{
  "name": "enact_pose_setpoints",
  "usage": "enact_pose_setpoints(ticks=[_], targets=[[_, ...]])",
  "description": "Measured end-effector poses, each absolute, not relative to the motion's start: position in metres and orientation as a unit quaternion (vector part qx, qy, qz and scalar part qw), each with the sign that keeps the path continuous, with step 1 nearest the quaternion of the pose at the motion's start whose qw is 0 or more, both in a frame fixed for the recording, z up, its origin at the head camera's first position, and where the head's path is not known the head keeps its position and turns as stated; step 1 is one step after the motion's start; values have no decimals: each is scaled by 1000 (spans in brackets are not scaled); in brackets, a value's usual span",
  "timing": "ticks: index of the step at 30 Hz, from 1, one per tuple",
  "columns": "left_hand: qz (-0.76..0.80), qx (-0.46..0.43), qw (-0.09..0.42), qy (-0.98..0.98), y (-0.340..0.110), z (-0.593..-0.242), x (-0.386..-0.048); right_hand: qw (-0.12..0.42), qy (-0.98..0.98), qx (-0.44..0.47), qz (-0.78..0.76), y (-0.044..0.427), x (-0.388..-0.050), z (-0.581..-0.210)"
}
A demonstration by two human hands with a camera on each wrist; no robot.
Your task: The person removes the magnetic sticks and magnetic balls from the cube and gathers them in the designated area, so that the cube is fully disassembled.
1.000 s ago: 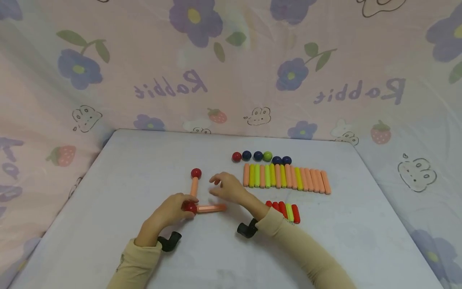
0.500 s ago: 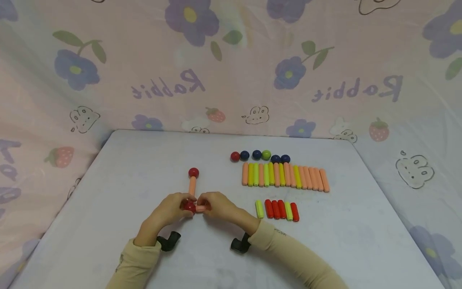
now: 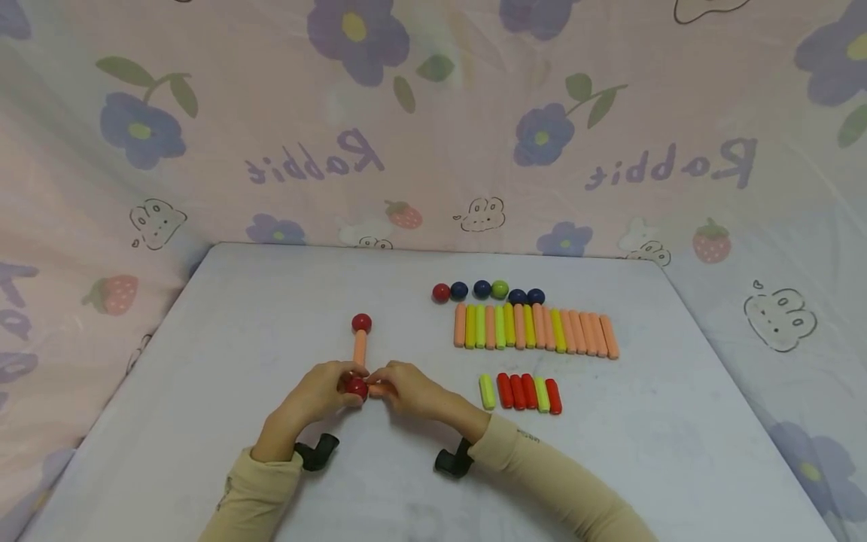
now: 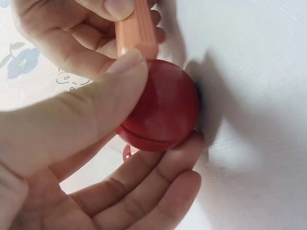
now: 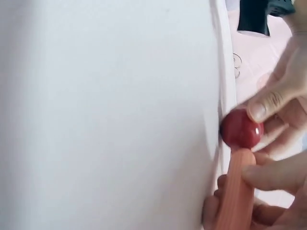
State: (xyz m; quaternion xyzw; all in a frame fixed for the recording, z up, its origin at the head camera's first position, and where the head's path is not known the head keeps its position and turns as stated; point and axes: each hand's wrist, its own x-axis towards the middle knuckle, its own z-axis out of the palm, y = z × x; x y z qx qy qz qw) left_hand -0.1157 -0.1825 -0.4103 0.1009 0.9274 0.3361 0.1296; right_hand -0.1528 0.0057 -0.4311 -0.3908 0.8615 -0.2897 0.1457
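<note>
My left hand [image 3: 320, 391] grips a red ball [image 3: 356, 388] between thumb and fingers, low over the white table. Close on its right, my right hand [image 3: 413, 390] pinches a peach-coloured stick [image 5: 237, 191] whose end meets the ball in the right wrist view. Thumb and curled fingers enclose much of that stick in the head view. A second peach stick [image 3: 360, 348] runs away from the held ball toward the back. At its far end sits another red ball [image 3: 362, 323]. Fingers hide where the second stick reaches the held ball.
Behind and right, several red, dark blue and green balls [image 3: 482, 289] form a row. In front of them lies a long row of peach, yellow and green sticks [image 3: 528, 329]. Shorter red and green sticks [image 3: 518, 392] lie nearer. A patterned cloth [image 3: 433, 150] hangs behind the table.
My right hand has come left and down to the peach stick and now pinches it near the ball. The left hand keeps its hold on the red ball with little movement.
</note>
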Motion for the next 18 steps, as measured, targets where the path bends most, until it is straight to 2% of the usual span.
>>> enact_pose_setpoints(ticks=[5,11,18], targets=[[335,97,132,928,-181,-408,-116,165,857,-356,-333,16,-158,-429],[335,92,136,928,-180,-407,-114,194,855,-237,-417,31,-172,-423],[334,82,137,929,-179,-408,-114,173,850,-138,-478,53,-206,-408]])
